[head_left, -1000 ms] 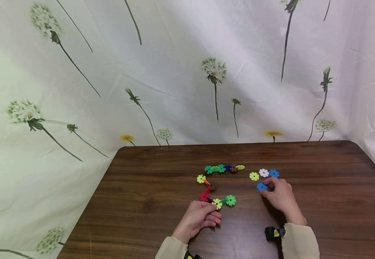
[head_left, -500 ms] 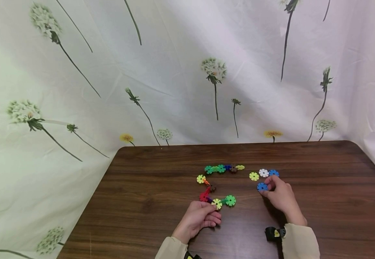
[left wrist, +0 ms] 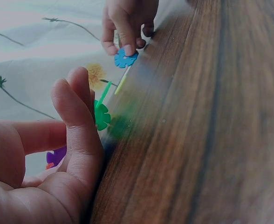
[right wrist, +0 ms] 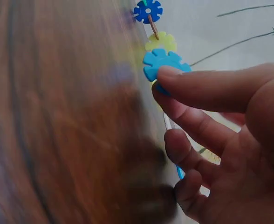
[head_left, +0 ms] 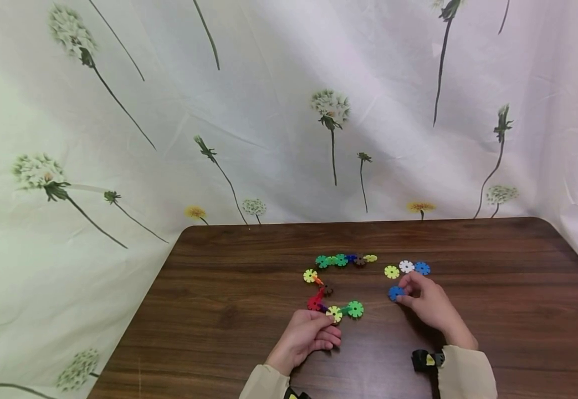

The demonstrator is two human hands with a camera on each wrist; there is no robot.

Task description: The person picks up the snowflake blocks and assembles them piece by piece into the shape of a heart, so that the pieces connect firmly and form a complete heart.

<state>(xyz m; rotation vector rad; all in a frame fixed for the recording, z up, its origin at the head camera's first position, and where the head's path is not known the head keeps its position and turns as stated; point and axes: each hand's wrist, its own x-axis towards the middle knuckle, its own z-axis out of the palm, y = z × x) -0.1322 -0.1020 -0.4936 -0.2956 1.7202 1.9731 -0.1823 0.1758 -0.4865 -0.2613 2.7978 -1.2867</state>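
Note:
Between thumb and forefinger, my right hand (head_left: 430,305) pinches a blue notched plastic disc (head_left: 395,293); the right wrist view shows the thumb pressed on the blue disc (right wrist: 162,65). My left hand (head_left: 306,338) pinches a yellow notched disc (head_left: 334,315) near the front end of a chain of interlocked discs. Right of that yellow disc, a green disc (head_left: 356,310) ends the chain. From the left hand the chain curves back through a red disc (head_left: 314,303) and a yellow disc (head_left: 310,276) to green, dark blue and brown ones. In the left wrist view, fingers hide the held yellow disc.
Beyond the right hand lie a loose yellow disc (head_left: 392,272), a white disc (head_left: 407,266) and another blue disc (head_left: 422,268). Everything rests on a dark wooden table (head_left: 209,310). A white cloth (head_left: 279,111) printed with dandelions hangs behind its far edge.
My right hand has lifted the blue disc slightly and drawn it left and nearer, away from the loose discs. My left hand and the chain have stayed in place.

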